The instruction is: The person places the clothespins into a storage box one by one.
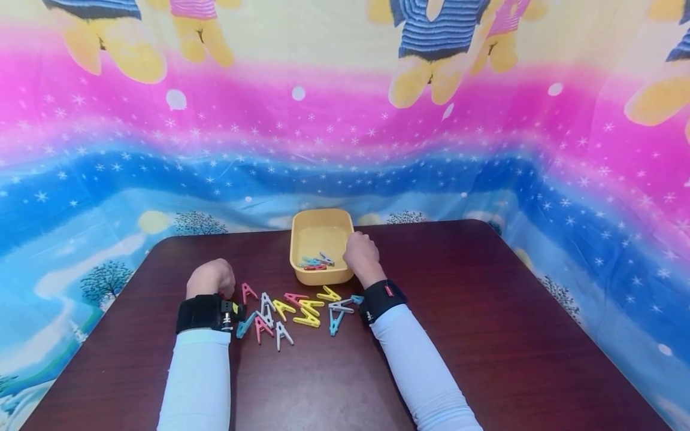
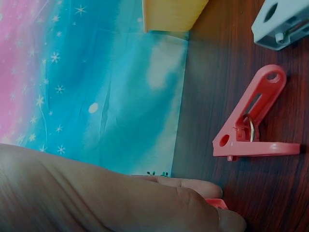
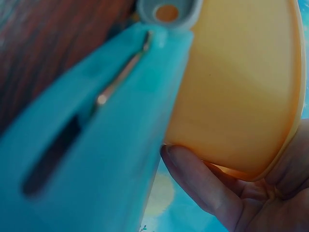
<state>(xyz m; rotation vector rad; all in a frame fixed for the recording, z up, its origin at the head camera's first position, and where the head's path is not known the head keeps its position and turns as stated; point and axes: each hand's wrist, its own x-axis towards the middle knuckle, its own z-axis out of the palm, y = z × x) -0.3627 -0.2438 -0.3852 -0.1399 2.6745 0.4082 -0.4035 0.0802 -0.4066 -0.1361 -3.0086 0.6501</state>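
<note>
My left hand (image 1: 211, 279) is low over the table's left part. In the left wrist view a red clothespin (image 2: 217, 203) shows between its thumb and fingers, mostly hidden by them. My right hand (image 1: 362, 254) grips the right side of a yellow plastic basket (image 1: 300, 276). In the right wrist view the thumb (image 3: 198, 179) presses the outer wall and the fingers go over the rim. A few blue, grey and red clothespins (image 1: 315, 267) lie inside the basket. Another red clothespin (image 2: 251, 116) rests on the table beside the left hand.
Several yellow, white, grey, red and blue clothespins (image 1: 307, 318) are scattered on the dark wooden table (image 1: 323, 383) between my forearms. Close to the right wrist camera is a blue clothespin (image 3: 116, 125). A printed cloth (image 1: 345, 161) hangs behind the table's far edge.
</note>
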